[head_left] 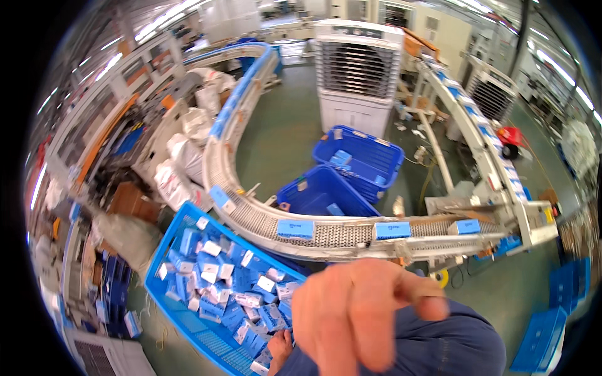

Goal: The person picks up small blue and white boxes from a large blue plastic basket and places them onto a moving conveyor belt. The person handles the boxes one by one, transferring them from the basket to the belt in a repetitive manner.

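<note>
My right hand (364, 307) is raised large and slightly blurred in the foreground. Its fingers are curled, one digit bends out to the right, and nothing shows in them. Low at the crate's near right end, my left hand (280, 346) reaches among small blue-and-white boxes (273, 316). Its fingers look curled, but their tips are hidden, so what they hold cannot be made out. The boxes lie jumbled in a light blue plastic crate (168, 313). Beyond, several similar boxes, one a blue box (296, 229), sit spaced along a curved conveyor (338, 235).
Two dark blue tubs (329, 191) stand inside the conveyor's curve, before a white air cooler (359, 75). A straight conveyor (480, 125) carrying boxes joins at the right. White sacks (179, 182) crowd the left side. Blue crates (540, 338) stand at lower right.
</note>
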Tool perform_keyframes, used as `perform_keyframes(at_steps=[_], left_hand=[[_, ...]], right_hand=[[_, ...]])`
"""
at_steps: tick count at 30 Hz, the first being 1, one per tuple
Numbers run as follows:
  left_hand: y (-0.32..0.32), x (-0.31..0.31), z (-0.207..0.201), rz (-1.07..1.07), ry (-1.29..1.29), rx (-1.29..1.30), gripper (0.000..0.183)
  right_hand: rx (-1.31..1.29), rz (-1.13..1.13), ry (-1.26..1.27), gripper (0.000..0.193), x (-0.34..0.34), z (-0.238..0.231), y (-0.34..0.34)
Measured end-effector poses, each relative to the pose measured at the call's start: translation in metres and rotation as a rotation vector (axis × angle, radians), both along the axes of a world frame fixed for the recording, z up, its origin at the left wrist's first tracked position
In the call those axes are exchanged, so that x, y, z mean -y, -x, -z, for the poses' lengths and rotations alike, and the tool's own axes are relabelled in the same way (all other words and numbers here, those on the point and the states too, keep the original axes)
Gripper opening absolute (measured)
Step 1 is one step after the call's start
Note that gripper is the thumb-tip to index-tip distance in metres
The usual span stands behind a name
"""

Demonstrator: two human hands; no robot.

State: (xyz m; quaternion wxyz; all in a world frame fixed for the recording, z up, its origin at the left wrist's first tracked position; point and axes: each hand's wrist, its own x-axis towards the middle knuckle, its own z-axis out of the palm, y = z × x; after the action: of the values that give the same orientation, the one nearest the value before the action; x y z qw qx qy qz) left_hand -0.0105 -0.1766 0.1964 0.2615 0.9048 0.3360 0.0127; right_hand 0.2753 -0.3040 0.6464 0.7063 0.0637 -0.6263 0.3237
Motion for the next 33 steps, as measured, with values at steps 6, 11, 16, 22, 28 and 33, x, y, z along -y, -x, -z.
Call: perform_keyframes(at_steps=[6, 11, 16, 22, 28, 33], left_hand=[[-0.007, -0.005, -0.007, 0.009, 0.120, -0.184, 0.045], [0.014, 0.020, -0.011, -0.172, 0.085, -0.165, 0.041], [0.077, 0.130, -0.035, -0.427, -0.386, -0.102, 0.049], [0.165, 0.275, -0.015, -1.353, 0.406, -0.276, 0.051], [0.266, 0.416, 0.102, -1.317, 1.009, -0.334, 0.054], [0.318, 0.425, 0.157, -1.091, 0.858, -0.175, 0.055]], right_hand=[[0.762, 0.929, 1.044, 0.027, -0.055, 0.134, -0.009], [1.303, 0.767, 0.936, 0.045, -0.035, 0.323, 0.009], [1.573, 0.818, 0.661, 0.040, 0.009, 0.427, 0.009], [1.546, 0.798, 0.751, 0.033, 0.002, 0.434, 0.006], [1.459, 0.912, 0.844, 0.032, -0.001, 0.438, 0.014], [1.338, 1.047, 1.211, 0.037, -0.030, 0.401, 0.077]])
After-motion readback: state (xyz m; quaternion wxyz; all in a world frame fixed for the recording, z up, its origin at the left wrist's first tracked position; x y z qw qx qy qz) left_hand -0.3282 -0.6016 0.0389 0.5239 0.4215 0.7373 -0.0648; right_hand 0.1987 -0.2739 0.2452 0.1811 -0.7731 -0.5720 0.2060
